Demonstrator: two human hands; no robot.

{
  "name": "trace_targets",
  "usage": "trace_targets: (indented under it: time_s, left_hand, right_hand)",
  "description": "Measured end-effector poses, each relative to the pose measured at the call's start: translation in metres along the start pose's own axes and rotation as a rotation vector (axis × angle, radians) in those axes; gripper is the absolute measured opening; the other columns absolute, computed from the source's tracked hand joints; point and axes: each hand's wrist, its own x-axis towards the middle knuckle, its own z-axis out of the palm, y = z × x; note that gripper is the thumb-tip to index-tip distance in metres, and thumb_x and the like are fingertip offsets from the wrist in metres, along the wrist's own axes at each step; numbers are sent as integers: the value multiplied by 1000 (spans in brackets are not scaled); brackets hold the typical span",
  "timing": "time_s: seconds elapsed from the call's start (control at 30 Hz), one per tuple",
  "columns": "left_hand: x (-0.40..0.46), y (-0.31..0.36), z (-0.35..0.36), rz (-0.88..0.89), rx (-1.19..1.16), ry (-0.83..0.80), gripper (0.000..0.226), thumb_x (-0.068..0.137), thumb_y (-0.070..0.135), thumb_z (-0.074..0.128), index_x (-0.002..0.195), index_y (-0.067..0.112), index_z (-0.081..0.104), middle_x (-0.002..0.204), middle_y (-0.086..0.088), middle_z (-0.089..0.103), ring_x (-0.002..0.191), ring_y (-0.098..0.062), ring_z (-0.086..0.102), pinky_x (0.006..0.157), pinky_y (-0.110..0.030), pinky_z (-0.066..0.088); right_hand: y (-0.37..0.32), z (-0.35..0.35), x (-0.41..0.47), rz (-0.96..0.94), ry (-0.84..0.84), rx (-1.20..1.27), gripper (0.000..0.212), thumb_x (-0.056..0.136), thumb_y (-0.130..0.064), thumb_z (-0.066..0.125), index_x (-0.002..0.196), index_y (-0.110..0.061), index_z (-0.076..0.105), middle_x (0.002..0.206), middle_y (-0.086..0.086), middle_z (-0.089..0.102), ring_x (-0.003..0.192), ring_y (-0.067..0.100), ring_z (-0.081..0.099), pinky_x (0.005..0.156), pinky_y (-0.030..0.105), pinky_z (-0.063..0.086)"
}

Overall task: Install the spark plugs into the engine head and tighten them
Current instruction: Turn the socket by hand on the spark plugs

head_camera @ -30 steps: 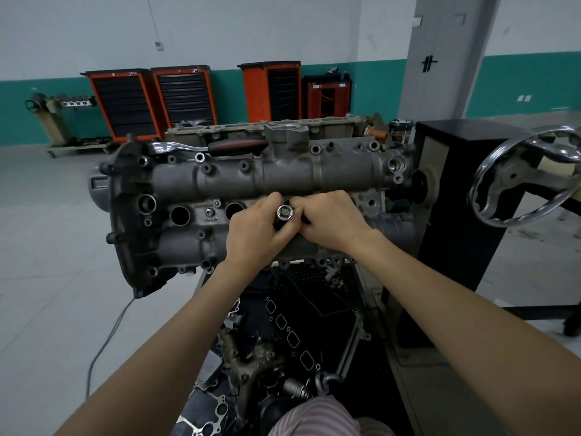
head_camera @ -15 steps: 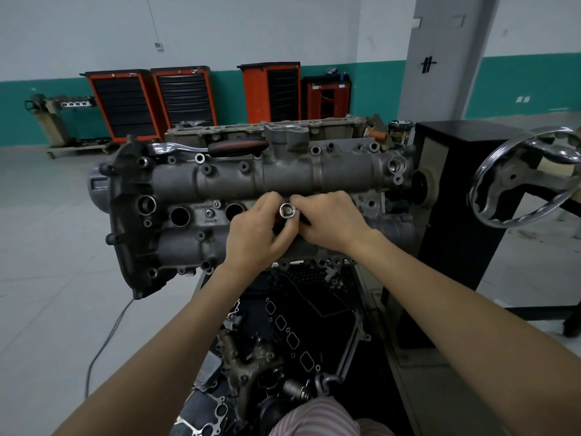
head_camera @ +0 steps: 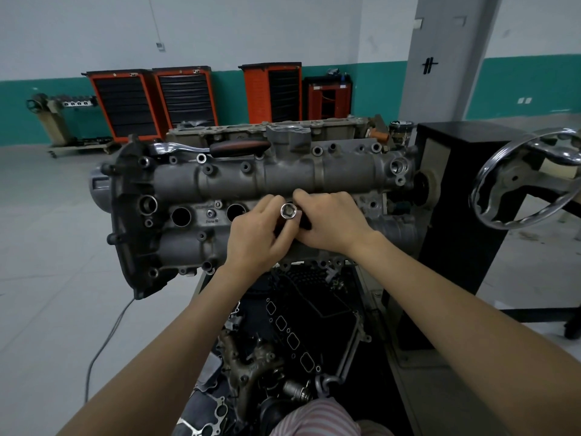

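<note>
The grey engine head [head_camera: 283, 177] sits on a stand in front of me, with two open spark plug wells [head_camera: 181, 216] at its left. A chrome socket [head_camera: 288, 211] stands in the third well, its open end facing me. My left hand [head_camera: 254, 237] pinches the socket from the left and below. My right hand [head_camera: 330, 218] holds it from the right, fingers curled round it. No spark plug is in sight; whatever is in the socket is hidden. A ratchet with a red and black handle [head_camera: 220, 146] lies on top of the head.
A chrome handwheel [head_camera: 522, 180] and a black stand box [head_camera: 456, 215] are at the right. Loose engine parts and gaskets [head_camera: 283, 341] lie in the tray below the head. Orange tool cabinets [head_camera: 151, 102] line the far wall. A grey cable [head_camera: 103, 344] runs over the floor at left.
Both hands stay on the socket; the fingers have shifted slightly round it. The engine head and ratchet have not moved.
</note>
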Motion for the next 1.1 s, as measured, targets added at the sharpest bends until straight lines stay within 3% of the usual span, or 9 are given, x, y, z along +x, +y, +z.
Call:
trace_targets:
  time_s: [0.07,0.27,0.4,0.6,0.7,0.83,0.93,1.1]
  left_hand:
    - [-1,1,0,-20,-9,-9,36,87,35,41,74,2,51,65,-2,51,52,-21,49,44,-34,37]
    - [1,3,1,-50,26,11,41,84,40,47,64,4,50,56,-4,51,49,-22,48,44,-32,36]
    - [0,1,1,-27,46,-2,42,89,37,44,63,5,52,57,-4,52,49,-22,50,43,-35,37]
    - [-1,0,1,-11,48,-8,35,88,33,40,68,5,47,56,0,46,45,-22,48,42,-29,31]
    - [-1,2,1,-37,46,-7,33,86,34,41,69,6,45,57,5,40,46,-23,48,44,-27,29]
    - [1,3,2,-52,79,24,37,84,37,46,66,5,48,53,-1,49,47,-22,50,43,-29,33]
    - [2,1,3,-32,94,26,41,87,38,46,65,4,56,56,-4,55,50,-21,53,44,-32,37]
    - [-1,0,4,-3,109,12,35,87,34,44,65,7,46,54,0,48,43,-18,46,44,-24,24]
  right_hand:
    - [1,0,1,-17,-27,-16,18,80,-25,57,83,-7,54,71,9,65,65,34,61,50,29,27]
    - [-2,-4,-2,-49,73,77,17,64,-5,73,58,-7,57,52,10,60,44,30,56,39,28,36]
    - [0,0,-1,16,35,59,16,76,-17,63,66,-6,57,59,11,62,53,34,59,46,30,33]
    - [1,2,0,9,-31,7,27,78,-34,57,87,-9,50,72,6,66,67,33,62,51,29,26]
    - [2,3,1,-6,-95,-21,22,83,-32,52,87,-10,54,79,7,67,77,33,62,54,31,28]
    - [2,0,0,4,-112,-9,18,85,-25,49,82,-12,62,85,7,68,82,32,61,59,35,36]
    - [2,0,0,20,-97,10,18,85,-24,52,79,-11,64,84,10,69,82,34,62,60,37,39]
    - [1,-1,0,29,-65,16,17,80,-25,57,78,-8,55,71,10,66,67,35,61,51,30,29]
